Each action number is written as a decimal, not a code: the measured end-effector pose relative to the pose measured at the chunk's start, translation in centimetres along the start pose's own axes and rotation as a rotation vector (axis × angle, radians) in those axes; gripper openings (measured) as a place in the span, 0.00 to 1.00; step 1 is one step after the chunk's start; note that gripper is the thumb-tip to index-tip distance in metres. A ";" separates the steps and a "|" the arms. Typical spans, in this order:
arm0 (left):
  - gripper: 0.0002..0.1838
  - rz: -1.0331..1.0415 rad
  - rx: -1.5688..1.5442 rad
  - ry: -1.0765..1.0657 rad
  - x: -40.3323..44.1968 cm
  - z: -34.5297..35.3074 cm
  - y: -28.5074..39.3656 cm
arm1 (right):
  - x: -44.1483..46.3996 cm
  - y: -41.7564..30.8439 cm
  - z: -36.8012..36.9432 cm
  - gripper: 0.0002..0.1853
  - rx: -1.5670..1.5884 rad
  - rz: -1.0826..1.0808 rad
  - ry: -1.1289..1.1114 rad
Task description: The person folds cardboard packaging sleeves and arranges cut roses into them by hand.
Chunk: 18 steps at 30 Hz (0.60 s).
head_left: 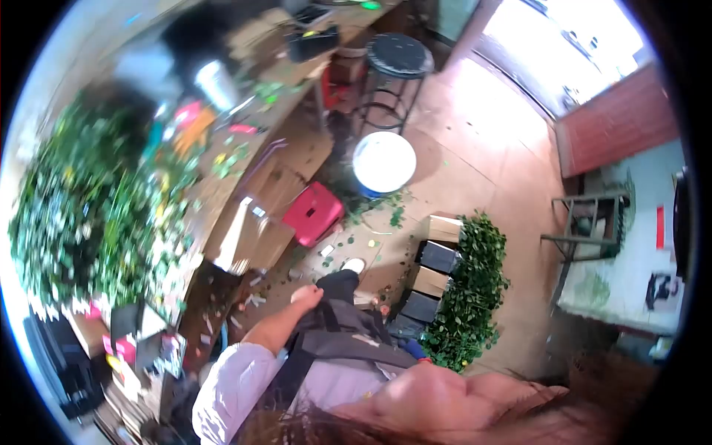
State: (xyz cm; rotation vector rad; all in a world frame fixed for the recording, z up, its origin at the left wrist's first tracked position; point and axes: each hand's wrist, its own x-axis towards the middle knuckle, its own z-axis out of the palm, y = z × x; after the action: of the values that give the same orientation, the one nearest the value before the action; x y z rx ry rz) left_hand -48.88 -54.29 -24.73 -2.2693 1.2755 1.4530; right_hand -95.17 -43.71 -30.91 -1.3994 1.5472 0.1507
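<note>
My left hand is beside my dark apron, its fingers curled in, with nothing visible in them. My right arm reaches down on the other side of my body. A red band shows near its wrist, and something blue, perhaps a glove, covers my right hand. Its fingers are hidden. That hand is by the near end of a row of leafy green bundles on the floor. Their ends are wrapped in dark and tan sheets.
A long workbench on the left bears a large heap of leafy stems. Before me are a red plastic stool, a white-topped bucket and a black round stool. Leaf scraps litter the floor. A metal stand is at right.
</note>
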 end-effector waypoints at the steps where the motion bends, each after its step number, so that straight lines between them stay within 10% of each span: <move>1: 0.22 -0.074 -0.072 0.005 -1.0 -0.8 -2.5 | 0.7 1.0 0.6 0.25 -0.017 -0.036 0.021; 10: 0.32 0.197 0.142 1.131 -8.0 -6.4 -16.9 | 0.1 -13.4 2.5 0.16 0.350 -0.378 0.216; 18: 0.39 0.005 0.291 0.829 -5.4 -19.8 -13.1 | -10.3 -8.6 12.5 0.15 -0.320 -0.571 -0.236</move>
State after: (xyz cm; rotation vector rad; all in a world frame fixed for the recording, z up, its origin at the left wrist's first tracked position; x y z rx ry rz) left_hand -27.01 -53.66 -13.98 -2.7186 1.5280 0.2357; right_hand -82.90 -31.28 -25.39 -1.9462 0.9114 0.2098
